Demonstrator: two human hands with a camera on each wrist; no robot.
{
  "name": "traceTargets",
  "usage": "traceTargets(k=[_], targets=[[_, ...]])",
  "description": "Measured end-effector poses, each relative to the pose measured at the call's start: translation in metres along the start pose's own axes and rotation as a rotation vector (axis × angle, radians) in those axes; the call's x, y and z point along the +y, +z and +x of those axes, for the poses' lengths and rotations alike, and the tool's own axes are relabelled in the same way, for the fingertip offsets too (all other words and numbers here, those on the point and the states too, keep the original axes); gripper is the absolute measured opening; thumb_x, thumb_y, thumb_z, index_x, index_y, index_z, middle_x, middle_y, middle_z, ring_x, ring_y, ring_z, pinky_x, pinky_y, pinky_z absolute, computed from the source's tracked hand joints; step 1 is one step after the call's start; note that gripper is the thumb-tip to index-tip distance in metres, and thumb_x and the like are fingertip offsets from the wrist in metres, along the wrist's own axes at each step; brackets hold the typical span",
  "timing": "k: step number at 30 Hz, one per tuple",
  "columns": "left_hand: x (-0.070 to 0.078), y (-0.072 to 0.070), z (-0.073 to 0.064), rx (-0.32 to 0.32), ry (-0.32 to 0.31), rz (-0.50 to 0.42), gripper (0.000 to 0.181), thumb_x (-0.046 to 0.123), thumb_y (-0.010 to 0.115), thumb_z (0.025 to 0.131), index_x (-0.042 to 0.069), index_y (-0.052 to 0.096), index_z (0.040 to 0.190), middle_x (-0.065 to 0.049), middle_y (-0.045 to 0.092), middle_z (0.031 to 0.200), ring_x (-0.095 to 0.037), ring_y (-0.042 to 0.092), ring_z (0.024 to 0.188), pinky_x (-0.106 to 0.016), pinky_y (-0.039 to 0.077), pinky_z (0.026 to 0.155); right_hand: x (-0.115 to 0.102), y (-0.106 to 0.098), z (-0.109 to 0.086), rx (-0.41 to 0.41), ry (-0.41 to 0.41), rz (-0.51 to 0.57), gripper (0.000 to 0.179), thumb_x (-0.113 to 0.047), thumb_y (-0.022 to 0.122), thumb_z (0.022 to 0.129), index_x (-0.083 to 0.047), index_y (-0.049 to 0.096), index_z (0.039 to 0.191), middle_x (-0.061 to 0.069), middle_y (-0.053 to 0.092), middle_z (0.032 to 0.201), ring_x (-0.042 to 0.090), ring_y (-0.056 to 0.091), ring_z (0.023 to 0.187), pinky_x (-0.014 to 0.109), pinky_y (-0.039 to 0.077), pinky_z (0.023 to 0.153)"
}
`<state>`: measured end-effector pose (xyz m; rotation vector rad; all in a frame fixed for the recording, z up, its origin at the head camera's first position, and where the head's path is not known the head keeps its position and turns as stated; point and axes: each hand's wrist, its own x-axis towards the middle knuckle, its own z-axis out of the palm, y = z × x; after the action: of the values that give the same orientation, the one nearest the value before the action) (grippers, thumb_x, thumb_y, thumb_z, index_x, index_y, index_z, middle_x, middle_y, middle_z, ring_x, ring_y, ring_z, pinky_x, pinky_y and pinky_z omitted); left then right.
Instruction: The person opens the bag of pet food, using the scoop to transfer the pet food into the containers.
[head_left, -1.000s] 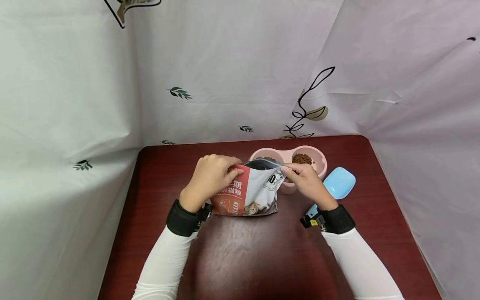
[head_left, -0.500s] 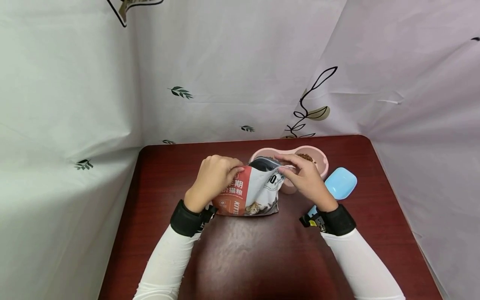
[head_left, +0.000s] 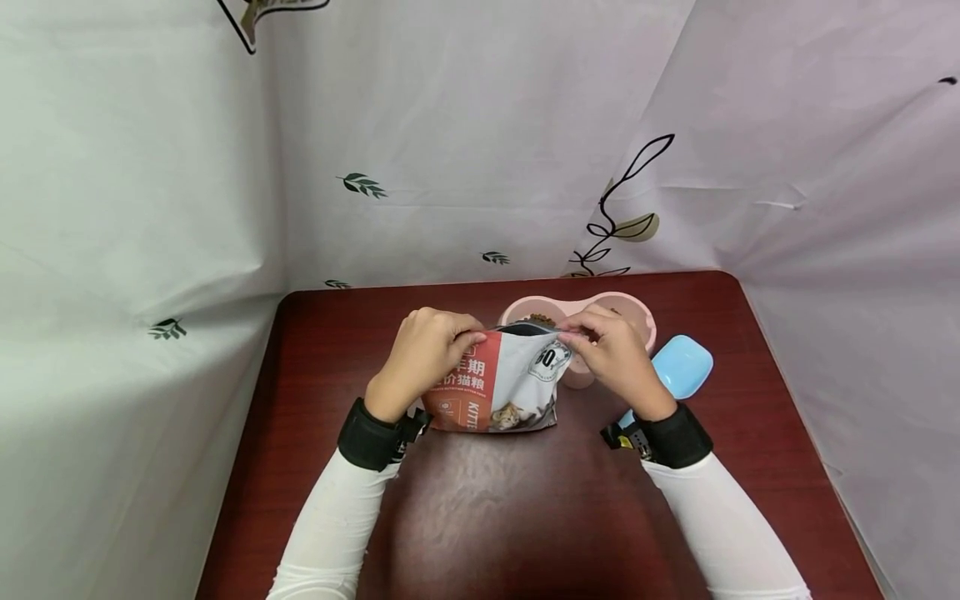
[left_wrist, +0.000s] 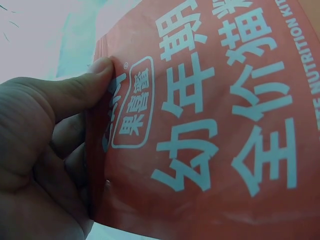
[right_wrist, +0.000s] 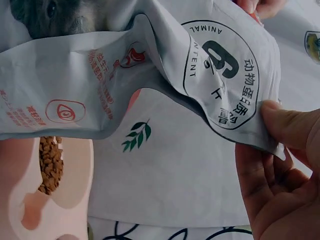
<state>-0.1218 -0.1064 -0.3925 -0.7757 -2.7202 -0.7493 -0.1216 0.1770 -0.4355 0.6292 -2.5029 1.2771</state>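
A red and white cat food bag [head_left: 517, 379] with a kitten printed on it stands on the dark red table. Its top gapes slightly, showing a dark inside. The left hand [head_left: 431, 354] pinches the top left corner, thumb on the red front in the left wrist view and fingers behind. At the other top corner, the right hand [head_left: 611, 354] pinches the edge between thumb and fingers, which the right wrist view shows up close. Behind the bag is a pink double bowl [head_left: 570, 310] with brown kibble [right_wrist: 51, 165] in it, partly hidden by the bag and right hand.
A light blue scoop [head_left: 682, 367] lies right of the bowl, its handle partly under the right wrist. White cloth [head_left: 480, 150] with leaf prints hangs behind the table [head_left: 510, 517] and along its sides.
The right hand let its fingers spread at the bag's corner, then closed them on the edge again. The bag's mouth has become narrower. The left hand keeps its grip.
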Motion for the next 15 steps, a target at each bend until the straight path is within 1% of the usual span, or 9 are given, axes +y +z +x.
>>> traceTargets(k=[2, 7, 9, 11, 12, 14, 15], targets=[[-0.001, 0.0, 0.0, 0.001, 0.003, -0.002, 0.008, 0.022, 0.079, 0.093, 0.015, 0.083, 0.094, 0.0, 0.08, 0.086, -0.014, 0.073, 0.075, -0.037, 0.057, 0.065, -0.004, -0.001, 0.002, -0.014, -0.036, -0.073, 0.009, 0.0, 0.079, 0.089, -0.004, 0.078, 0.097, 0.004, 0.07, 0.09, 0.012, 0.059, 0.078, 0.017, 0.046, 0.068], [-0.002, 0.001, 0.0, 0.007, 0.015, 0.006, 0.007, 0.021, 0.079, 0.093, 0.015, 0.083, 0.094, 0.0, 0.08, 0.086, -0.015, 0.072, 0.075, -0.038, 0.057, 0.066, -0.022, -0.001, 0.005, -0.091, -0.125, -0.307, 0.012, 0.002, 0.07, 0.095, -0.006, 0.072, 0.104, 0.006, 0.064, 0.091, 0.022, 0.06, 0.081, 0.037, 0.05, 0.068], [-0.002, 0.001, 0.0, 0.009, 0.017, 0.01, 0.007, 0.021, 0.079, 0.093, 0.015, 0.083, 0.094, 0.0, 0.079, 0.086, -0.015, 0.072, 0.074, -0.038, 0.057, 0.065, -0.029, 0.002, 0.006, -0.106, -0.152, -0.364, 0.016, 0.006, 0.066, 0.092, -0.003, 0.07, 0.104, 0.01, 0.063, 0.095, 0.028, 0.061, 0.087, 0.042, 0.053, 0.073], [-0.002, 0.001, 0.0, 0.009, 0.019, 0.013, 0.007, 0.021, 0.079, 0.093, 0.015, 0.083, 0.094, 0.0, 0.079, 0.086, -0.015, 0.072, 0.074, -0.038, 0.057, 0.065, -0.034, 0.005, 0.007, -0.101, -0.174, -0.391, 0.018, 0.012, 0.062, 0.089, 0.0, 0.067, 0.101, 0.016, 0.064, 0.104, 0.034, 0.064, 0.096, 0.046, 0.056, 0.08], [-0.002, 0.001, 0.0, 0.009, 0.018, 0.015, 0.007, 0.021, 0.079, 0.093, 0.015, 0.083, 0.094, 0.0, 0.079, 0.086, -0.015, 0.072, 0.074, -0.038, 0.057, 0.065, -0.035, 0.007, 0.008, -0.096, -0.178, -0.387, 0.019, 0.015, 0.059, 0.088, 0.002, 0.066, 0.1, 0.019, 0.065, 0.111, 0.036, 0.065, 0.102, 0.047, 0.057, 0.084], [-0.002, 0.001, 0.001, 0.011, 0.016, 0.018, 0.007, 0.021, 0.079, 0.093, 0.015, 0.083, 0.094, 0.0, 0.079, 0.086, -0.016, 0.072, 0.074, -0.039, 0.057, 0.065, -0.037, 0.011, 0.009, -0.088, -0.183, -0.357, 0.026, 0.019, 0.056, 0.084, 0.005, 0.066, 0.105, 0.023, 0.064, 0.124, 0.039, 0.065, 0.113, 0.049, 0.057, 0.093], [-0.002, 0.001, 0.0, 0.013, 0.015, 0.018, 0.007, 0.021, 0.08, 0.092, 0.015, 0.083, 0.094, 0.0, 0.079, 0.086, -0.016, 0.072, 0.074, -0.039, 0.057, 0.065, -0.037, 0.012, 0.009, -0.089, -0.185, -0.335, 0.029, 0.019, 0.055, 0.085, 0.006, 0.066, 0.109, 0.024, 0.063, 0.127, 0.038, 0.064, 0.116, 0.049, 0.056, 0.095]])
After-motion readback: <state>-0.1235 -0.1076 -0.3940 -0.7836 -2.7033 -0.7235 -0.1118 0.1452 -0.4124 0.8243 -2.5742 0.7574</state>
